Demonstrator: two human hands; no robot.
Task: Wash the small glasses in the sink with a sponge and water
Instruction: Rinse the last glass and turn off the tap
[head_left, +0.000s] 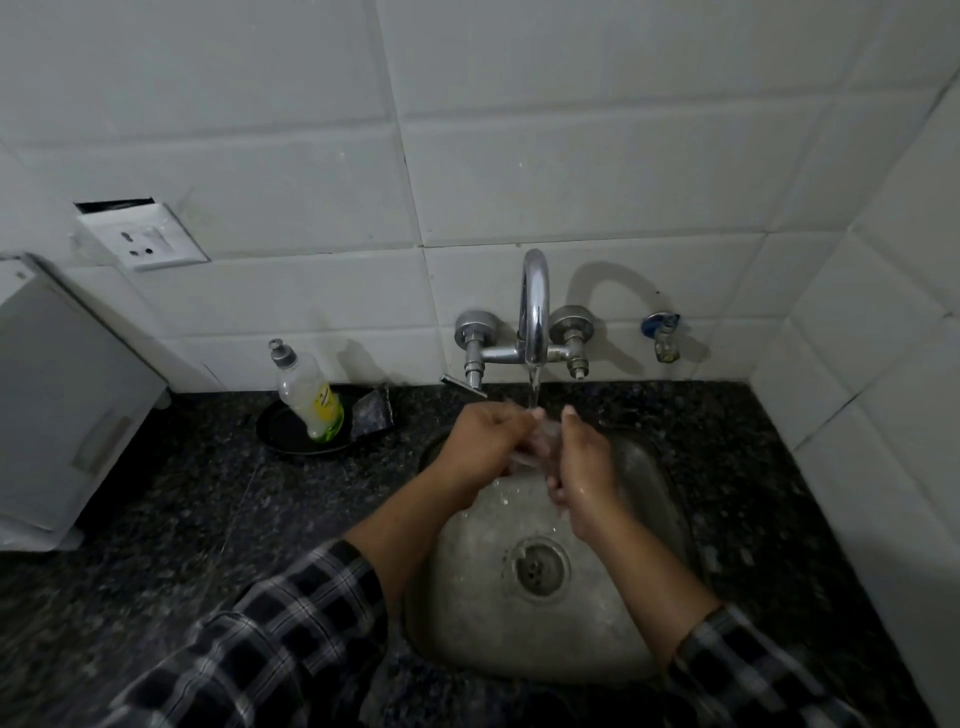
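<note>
Head view: we see the left hand (488, 441) and right hand (582, 460) each curled around one small clear glass (535, 449), held over the steel sink (519, 634) right under the tap (535, 312) — likely so its running stream rinses it. A soap bottle (311, 400) stands on the counter to the left.

A dish-soap bottle (309, 395) with a grey cap is leant in a round black dish (291, 434), set near the back edge of the dark speckled tabletop (182, 519). A white appliance (57, 395) is stood at the left edge. On the white tiled wall (571, 156), a socket (143, 236) and a small blue-handled valve (662, 335) are mounted.
</note>
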